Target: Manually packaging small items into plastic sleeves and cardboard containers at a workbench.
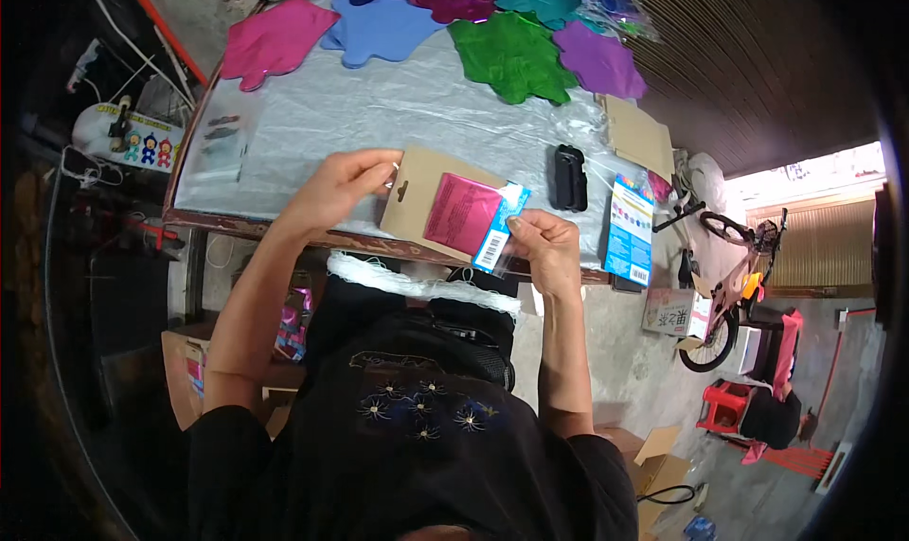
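Over the table's near edge I hold a tan cardboard backing card (405, 203), tilted, with a hang hole at its left end. On it lies a flat pink foil packet (462, 212), beside a blue and white printed label (502, 229) with a barcode. Clear film shows at the edges. My left hand (346, 189) pinches the card's upper left end, thumb and fingers closed. My right hand (546, 249) grips the label end between thumb and fingers. To the right lies a black oblong object (570, 177), its kind unclear, and another blue printed card (629, 230).
Shiny flat foil pieces in pink (275, 41), light blue (383, 30), green (514, 56) and purple (598, 58) line the table's far side. Clear bags (218, 148) lie at left. Tan cards (640, 139), a bicycle (729, 285) and a seated person (772, 418) are to the right.
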Available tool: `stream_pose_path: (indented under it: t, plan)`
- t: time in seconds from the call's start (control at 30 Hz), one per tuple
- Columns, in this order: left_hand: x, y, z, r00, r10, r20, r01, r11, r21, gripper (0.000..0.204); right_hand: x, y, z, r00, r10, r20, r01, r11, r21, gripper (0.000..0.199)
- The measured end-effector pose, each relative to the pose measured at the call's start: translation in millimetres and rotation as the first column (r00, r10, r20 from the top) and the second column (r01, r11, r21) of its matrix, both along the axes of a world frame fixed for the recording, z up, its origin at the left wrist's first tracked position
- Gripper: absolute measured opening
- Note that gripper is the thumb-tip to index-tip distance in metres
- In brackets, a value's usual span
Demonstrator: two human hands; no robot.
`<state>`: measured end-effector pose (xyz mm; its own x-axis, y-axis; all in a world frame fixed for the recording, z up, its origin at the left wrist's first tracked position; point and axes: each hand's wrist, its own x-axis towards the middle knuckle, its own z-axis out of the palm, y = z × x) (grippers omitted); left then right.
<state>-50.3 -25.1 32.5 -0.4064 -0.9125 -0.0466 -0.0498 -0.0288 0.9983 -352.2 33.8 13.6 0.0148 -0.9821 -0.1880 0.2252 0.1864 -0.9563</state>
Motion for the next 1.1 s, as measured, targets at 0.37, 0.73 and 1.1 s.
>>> stream_pose_path:
  t: [0.37,0.73,1.1]
  plan:
    - [1,-11,-2,0.993,0.112,-0.043,-0.106,0.987,0.121,0.030,-2,3,3,0.999,0.014,-0.041,-0.014,1.000,-0.010,0.009]
    - [-4,-7,1,0.989,0.131,-0.067,-0.121,0.983,0.141,0.032,-9,5,-4,1.000,-0.005,0.001,0.005,1.000,-0.016,0.008]
    - [-5,3,-5,0.988,0.048,-0.148,-0.031,0.993,0.115,0.041,-13,5,-4,0.998,-0.045,0.039,0.046,0.999,-0.012,0.008]
